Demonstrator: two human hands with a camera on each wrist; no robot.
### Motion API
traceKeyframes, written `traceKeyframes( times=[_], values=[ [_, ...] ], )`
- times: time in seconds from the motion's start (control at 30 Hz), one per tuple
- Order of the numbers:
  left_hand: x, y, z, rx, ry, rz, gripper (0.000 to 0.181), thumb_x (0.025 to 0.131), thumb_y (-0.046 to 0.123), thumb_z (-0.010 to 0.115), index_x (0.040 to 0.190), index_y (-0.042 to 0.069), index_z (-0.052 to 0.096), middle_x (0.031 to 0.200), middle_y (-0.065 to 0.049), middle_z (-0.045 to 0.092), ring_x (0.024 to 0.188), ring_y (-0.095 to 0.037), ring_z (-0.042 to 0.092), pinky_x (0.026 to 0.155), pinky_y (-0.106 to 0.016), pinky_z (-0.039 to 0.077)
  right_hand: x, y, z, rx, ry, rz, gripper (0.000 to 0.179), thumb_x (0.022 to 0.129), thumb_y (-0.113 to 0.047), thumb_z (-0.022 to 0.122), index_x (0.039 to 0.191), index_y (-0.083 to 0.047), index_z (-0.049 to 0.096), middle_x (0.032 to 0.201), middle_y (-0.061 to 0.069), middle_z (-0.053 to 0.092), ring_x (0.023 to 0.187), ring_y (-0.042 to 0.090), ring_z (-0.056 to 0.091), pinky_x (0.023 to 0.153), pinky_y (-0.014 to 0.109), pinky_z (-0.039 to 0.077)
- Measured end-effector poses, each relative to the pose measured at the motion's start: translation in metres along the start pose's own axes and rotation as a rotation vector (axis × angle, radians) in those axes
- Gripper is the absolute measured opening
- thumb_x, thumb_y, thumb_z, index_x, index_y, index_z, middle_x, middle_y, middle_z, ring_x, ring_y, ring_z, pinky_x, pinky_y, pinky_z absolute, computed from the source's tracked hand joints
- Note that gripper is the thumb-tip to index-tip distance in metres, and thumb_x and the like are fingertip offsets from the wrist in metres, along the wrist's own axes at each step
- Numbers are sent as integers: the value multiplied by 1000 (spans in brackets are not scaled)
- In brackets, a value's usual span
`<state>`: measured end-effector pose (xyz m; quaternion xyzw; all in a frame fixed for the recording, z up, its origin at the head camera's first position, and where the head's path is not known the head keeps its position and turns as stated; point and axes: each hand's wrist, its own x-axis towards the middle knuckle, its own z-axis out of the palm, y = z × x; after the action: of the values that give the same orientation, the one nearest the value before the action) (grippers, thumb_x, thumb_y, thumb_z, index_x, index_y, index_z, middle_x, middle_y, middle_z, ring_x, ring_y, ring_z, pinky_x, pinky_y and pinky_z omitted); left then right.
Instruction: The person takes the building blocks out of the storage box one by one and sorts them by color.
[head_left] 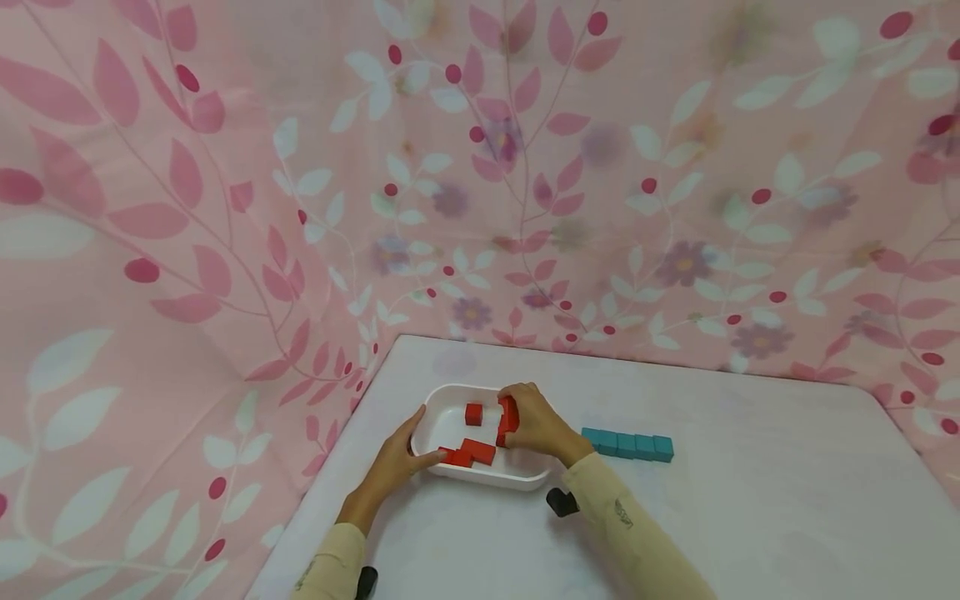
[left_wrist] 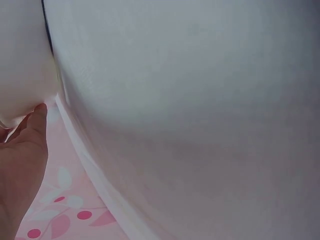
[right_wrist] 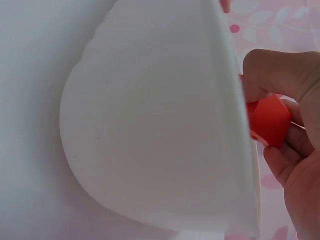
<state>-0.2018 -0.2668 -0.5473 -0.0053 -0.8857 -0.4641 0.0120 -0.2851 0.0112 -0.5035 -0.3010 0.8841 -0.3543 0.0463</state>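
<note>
A white tray (head_left: 480,479) with rounded corners stands on the table, red blocks inside. My left hand (head_left: 397,460) grips its left end, thumb on the near side and fingers at the far left rim. In the left wrist view that hand (left_wrist: 22,165) shows at the left edge. My right hand (head_left: 536,425) reaches over the tray's right end and pinches red blocks (head_left: 507,417) between thumb and fingers. The right wrist view shows one red block (right_wrist: 270,120) among the fingers, partly hidden behind the tray wall (right_wrist: 155,120). A single red cube (head_left: 474,414) and several touching red blocks (head_left: 477,451) lie inside.
Right of the tray, a row of teal blocks (head_left: 627,444) lies end to end on the white table (head_left: 750,500). Black objects (head_left: 562,502) show beside the sleeves. Pink floral cloth (head_left: 525,208) hangs behind and at left.
</note>
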Motion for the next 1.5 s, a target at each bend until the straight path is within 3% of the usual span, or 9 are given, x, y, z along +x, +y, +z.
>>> traceKeyframes(
  times=[0.2, 0.33, 0.57, 0.83, 1.03, 1.33, 1.5],
  values=[
    [0, -2, 0, 5, 1, 19, 102, 74, 41, 84, 155, 18, 27, 156, -10, 33, 142, -33, 30, 107, -48, 38, -8, 3, -5, 52, 28, -4, 60, 71, -17, 85, 125, -9, 59, 120, 0, 56, 107, 17, 50, 91, 33, 53],
    [0, -1, 1, 9, 0, 15, 103, 73, 41, 84, 155, 17, 27, 156, -10, 33, 143, -33, 29, 107, -48, 37, -14, 4, -8, 95, 70, 11, 63, 71, -16, 86, 126, -10, 54, 115, 0, 57, 100, 17, 53, 86, 33, 56],
    [1, -3, 2, 7, 1, 11, 103, 73, 42, 84, 155, 20, 27, 156, -8, 33, 143, -32, 30, 107, -48, 37, -22, 11, -10, 77, 176, -13, 62, 69, -12, 88, 123, -9, 56, 118, 3, 58, 101, 19, 55, 91, 37, 54],
    [-2, -4, 5, 12, 2, -8, 101, 75, 40, 84, 156, 20, 27, 155, -11, 33, 142, -35, 31, 105, -49, 39, -40, 15, -20, 45, 196, -22, 56, 77, -16, 80, 127, -2, 61, 122, 5, 59, 109, 20, 55, 95, 42, 52],
    [-2, -4, 6, 9, -1, -6, 101, 75, 41, 83, 156, 22, 26, 156, -9, 33, 142, -34, 31, 104, -48, 40, -57, 12, -40, 118, 210, -28, 69, 70, -11, 87, 130, -6, 53, 121, 3, 60, 110, 21, 58, 93, 44, 52],
    [0, -2, 4, 5, -9, -19, 102, 74, 44, 83, 156, 23, 25, 157, -7, 32, 142, -32, 30, 106, -47, 38, -96, 19, -69, -23, 201, -33, 66, 71, -16, 87, 131, -6, 61, 129, 6, 62, 119, 27, 57, 93, 45, 52],
    [1, 2, 1, 13, -4, -26, 103, 73, 44, 83, 156, 24, 25, 157, -7, 32, 142, -32, 30, 106, -47, 38, -113, 26, -74, -99, 174, -52, 64, 72, -17, 83, 132, -4, 61, 131, 3, 60, 115, 20, 57, 91, 38, 54]
  ],
)
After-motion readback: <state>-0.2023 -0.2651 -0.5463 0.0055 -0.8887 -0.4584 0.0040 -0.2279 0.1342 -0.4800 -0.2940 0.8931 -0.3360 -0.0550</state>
